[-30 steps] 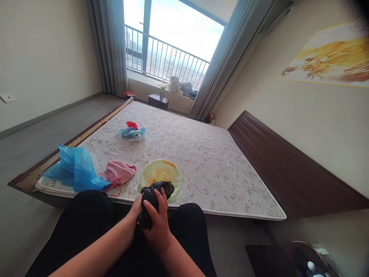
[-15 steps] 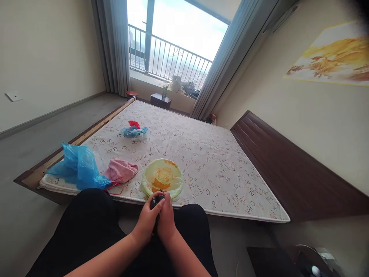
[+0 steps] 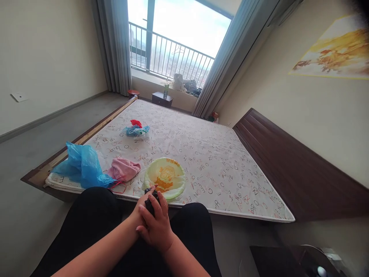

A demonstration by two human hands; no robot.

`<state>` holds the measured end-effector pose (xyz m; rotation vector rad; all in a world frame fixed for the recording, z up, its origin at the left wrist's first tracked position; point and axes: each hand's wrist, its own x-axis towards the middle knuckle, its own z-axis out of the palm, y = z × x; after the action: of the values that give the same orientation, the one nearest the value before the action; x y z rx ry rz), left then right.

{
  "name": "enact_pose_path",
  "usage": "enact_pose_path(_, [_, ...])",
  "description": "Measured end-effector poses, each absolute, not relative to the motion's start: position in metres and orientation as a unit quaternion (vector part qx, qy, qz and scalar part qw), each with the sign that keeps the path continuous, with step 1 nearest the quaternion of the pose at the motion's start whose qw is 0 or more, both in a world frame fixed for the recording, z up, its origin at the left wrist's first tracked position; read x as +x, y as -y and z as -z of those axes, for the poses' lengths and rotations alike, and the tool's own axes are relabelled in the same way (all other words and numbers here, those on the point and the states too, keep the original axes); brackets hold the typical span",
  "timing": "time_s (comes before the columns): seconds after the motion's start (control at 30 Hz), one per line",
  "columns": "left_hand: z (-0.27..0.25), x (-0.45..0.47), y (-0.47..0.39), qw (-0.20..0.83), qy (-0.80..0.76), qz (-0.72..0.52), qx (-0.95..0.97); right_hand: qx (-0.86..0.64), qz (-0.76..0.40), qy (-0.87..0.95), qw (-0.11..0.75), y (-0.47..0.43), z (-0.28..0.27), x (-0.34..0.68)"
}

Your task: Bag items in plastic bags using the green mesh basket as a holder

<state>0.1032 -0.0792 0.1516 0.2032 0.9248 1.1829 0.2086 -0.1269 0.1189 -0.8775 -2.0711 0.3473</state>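
Between my hands, in front of the mattress edge, is a small shiny black object (image 3: 151, 204) whose kind I cannot make out. My left hand (image 3: 140, 207) is closed round it from the left and partly hidden. Across its near side lies my right hand (image 3: 159, 226), fingers bent over the black object and thumb pointing left over the left wrist. Just beyond the hands a basin (image 3: 181, 188), lined with a thin, see-through, pale green bag with orange print, rests on the mattress. To its left are a pink cloth (image 3: 124, 169) and a crumpled blue plastic bag (image 3: 83, 163).
The letter-printed mattress (image 3: 201, 154) lies in a wooden bed frame with a dark headboard (image 3: 276, 154). Farther back on it is a small blue bag (image 3: 137, 130) with something red. A dark nightstand (image 3: 268, 261) stands at the lower right.
My right hand has turned and spread from a tight clasp to lie over the black object. Both hands have shifted slightly left. The view has tilted a little.
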Motion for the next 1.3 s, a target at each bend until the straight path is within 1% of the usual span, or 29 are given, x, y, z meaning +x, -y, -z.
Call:
enact_pose_path(0.07, [-0.151, 0.107, 0.083, 0.742, -0.404, -0.524, 0.107, -0.356, -0.135, 0.829, 0.409, 0.125, -0.121, 0.209])
enact_pose_path(0.23, [-0.154, 0.117, 0.098, 0.832, -0.306, -0.45, 0.107, -0.392, -0.179, 0.785, 0.445, 0.119, -0.122, 0.222])
enact_pose_path(0.33, [-0.152, 0.122, 0.103, 0.867, -0.255, -0.413, 0.11, -0.43, -0.152, 0.765, 0.456, 0.117, -0.119, 0.232])
enact_pose_path(0.43, [-0.145, 0.126, 0.103, 0.864, -0.262, -0.416, 0.112, -0.451, -0.1, 0.757, 0.463, 0.115, -0.116, 0.237])
enact_pose_path(0.6, [-0.131, 0.124, 0.103, 0.856, -0.25, -0.451, 0.032, -0.418, -0.144, 0.775, 0.451, 0.114, -0.108, 0.23])
enact_pose_path(0.77, [-0.127, 0.117, 0.097, 0.848, -0.231, -0.476, -0.034, -0.444, -0.143, 0.739, 0.486, 0.11, -0.098, 0.22])
enact_pose_path(0.83, [-0.125, 0.117, 0.096, 0.845, -0.241, -0.477, -0.006, -0.485, -0.179, 0.703, 0.488, 0.105, -0.099, 0.221])
enact_pose_path(0.97, [-0.114, 0.121, 0.101, 0.825, -0.269, -0.48, 0.128, -0.564, -0.286, 0.605, 0.483, 0.091, -0.108, 0.23])
enact_pose_path(1.07, [-0.106, 0.121, 0.104, 0.845, -0.272, -0.416, 0.196, -0.593, -0.289, 0.581, 0.477, 0.084, -0.108, 0.238])
enact_pose_path(1.13, [-0.103, 0.118, 0.104, 0.84, -0.286, -0.404, 0.223, -0.582, -0.276, 0.611, 0.46, 0.085, -0.104, 0.242])
enact_pose_path(1.3, [-0.09, 0.104, 0.09, 0.8, -0.326, -0.46, 0.206, -0.455, -0.291, 0.734, 0.412, 0.094, -0.101, 0.251])
